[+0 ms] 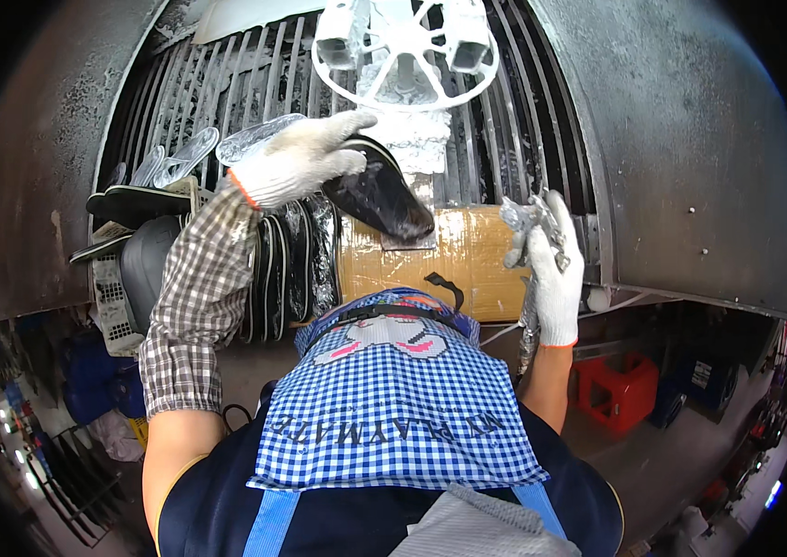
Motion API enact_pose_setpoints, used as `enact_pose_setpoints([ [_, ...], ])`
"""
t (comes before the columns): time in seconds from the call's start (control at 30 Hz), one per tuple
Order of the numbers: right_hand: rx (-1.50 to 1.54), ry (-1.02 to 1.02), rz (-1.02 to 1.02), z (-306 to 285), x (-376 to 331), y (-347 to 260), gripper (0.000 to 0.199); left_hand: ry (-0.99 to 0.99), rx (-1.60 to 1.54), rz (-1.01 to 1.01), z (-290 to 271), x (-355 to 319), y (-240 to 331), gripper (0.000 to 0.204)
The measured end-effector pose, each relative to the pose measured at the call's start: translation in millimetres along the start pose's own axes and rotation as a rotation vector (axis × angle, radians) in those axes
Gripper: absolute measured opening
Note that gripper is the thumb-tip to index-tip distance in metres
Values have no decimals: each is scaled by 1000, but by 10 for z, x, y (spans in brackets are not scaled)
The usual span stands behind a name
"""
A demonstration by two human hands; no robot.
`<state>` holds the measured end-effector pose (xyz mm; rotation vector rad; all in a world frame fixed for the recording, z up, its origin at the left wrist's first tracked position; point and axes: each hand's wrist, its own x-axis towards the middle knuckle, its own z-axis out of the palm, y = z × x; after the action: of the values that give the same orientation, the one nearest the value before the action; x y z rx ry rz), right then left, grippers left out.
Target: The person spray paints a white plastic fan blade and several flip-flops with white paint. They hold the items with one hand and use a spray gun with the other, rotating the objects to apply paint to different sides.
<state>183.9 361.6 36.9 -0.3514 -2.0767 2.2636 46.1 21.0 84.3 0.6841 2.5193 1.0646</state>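
My left hand (299, 160), in a white knit glove with an orange cuff, is closed on the rear end of a black shoe sole (379, 193). The sole has a pale rim and tilts over a tape-covered brown board (477, 246). At the right, my gloved right hand (553, 265) is wrapped round what looks like a spray gun (528, 221), crusted with silvery residue. Its nozzle end is near the board's right end. Beside my left forearm, several similar black soles (296, 260) stand in a row. Clear sole-shaped plastic pieces (189, 158) lie behind that arm.
A white spoked wheel stand (404, 88) rises at the back over a coated slatted grille (249, 79). Metal walls (690, 167) flank both sides. A pale plastic basket (115, 306) is at left, and a red stool (614, 390) stands at lower right.
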Motion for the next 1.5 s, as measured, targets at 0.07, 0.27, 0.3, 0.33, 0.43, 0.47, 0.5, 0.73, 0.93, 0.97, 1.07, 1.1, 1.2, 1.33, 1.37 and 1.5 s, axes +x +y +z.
enact_pose_setpoints([
  [0.07, 29, -52, 24, 97, 2, 0, 67, -11, -4, -145, -63, -47, 64, 49],
  [0.27, 4, -305, 119, 313, 135, 165, 82, 156, -149, -35, 83, -170, 117, 35],
  [0.3, -8, -339, 130, 358, 174, 180, 83, 190, -137, -22, 109, -178, 115, 35],
  [0.33, -85, -366, 82, 377, 221, 187, 83, 224, -125, -9, 136, -185, 108, 34],
  [0.43, -281, -419, -61, 446, 334, 179, 82, 252, -133, 9, 194, -224, 130, 37],
  [0.47, -325, -430, -102, 471, 353, 152, 82, 259, -176, 2, 229, -223, 93, 38],
  [0.5, -318, -438, -78, 494, 367, 132, 82, 265, -167, 19, 243, -234, 89, 38],
  [0.73, -265, -467, -10, 537, 375, 344, 83, 303, -62, 92, 306, -269, 135, 38],
  [0.93, -342, -503, -122, 662, 316, 257, 89, 360, -26, 128, 419, -251, 180, 40],
  [0.97, -344, -517, -136, 698, 282, 193, 89, 366, -30, 133, 441, -243, 174, 40],
  [1.07, -246, -559, -202, 770, 244, 111, 88, 384, -34, 129, 466, -236, 210, 40],
  [1.1, -232, -565, -190, 776, 249, 84, 88, 393, -29, 133, 453, -244, 221, 40],
  [1.2, -240, -551, -184, 789, 251, 57, 87, 404, -124, 129, 470, -275, 190, 40],
  [1.33, -78, -502, 10, 707, 312, 69, 85, 444, -194, 268, 441, -295, 127, 39],
  [1.37, -71, -459, 45, 674, 316, 124, 84, 406, -293, 212, 437, -312, 121, 41],
  [1.5, -51, -384, -5, 627, 343, 189, 75, 530, -76, 306, 436, -380, 87, 38],
])
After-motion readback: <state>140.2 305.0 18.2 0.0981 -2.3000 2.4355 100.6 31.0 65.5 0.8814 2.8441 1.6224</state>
